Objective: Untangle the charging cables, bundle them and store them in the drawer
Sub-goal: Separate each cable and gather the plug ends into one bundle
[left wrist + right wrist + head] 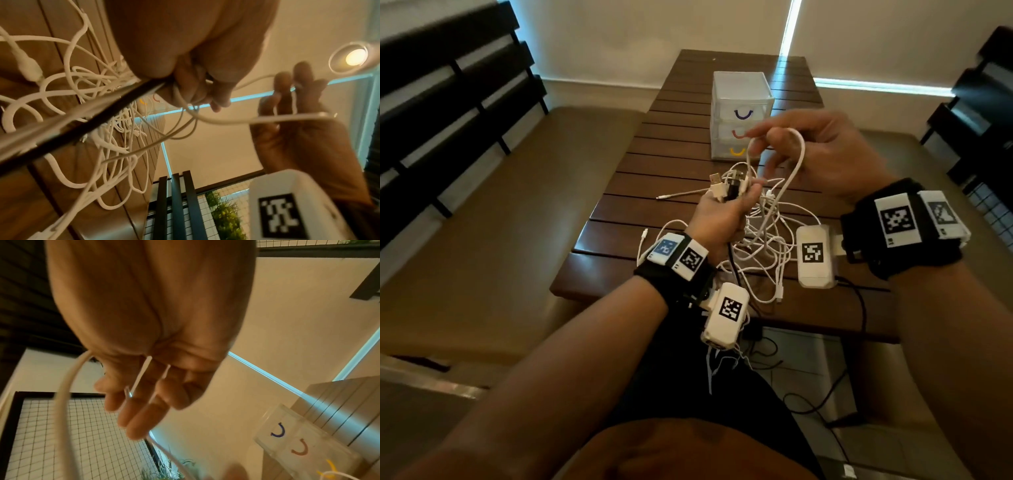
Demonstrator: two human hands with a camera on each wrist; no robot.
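Note:
My left hand [736, 197] is raised just above the table and grips a bunch of cable ends, white ones and one black cable [82, 125], with USB plugs sticking out of the fist. From it a tangle of white cables [767, 246] hangs onto the wooden table [671, 164]. My right hand [774, 144] is lifted higher, in front of the drawer unit [741, 102], with a loop of white cable [799, 161] hooked over its curled fingers. In the right wrist view the loop [65, 386] threads between the fingers [144, 418]. All three drawers look closed.
The drawer unit stands mid-table, with blue, red and yellow handles. A loose white cable end [674, 195] lies left of my left hand. Padded benches [482, 212] flank the table. Black leads [859, 308] trail off the table's near edge to the floor.

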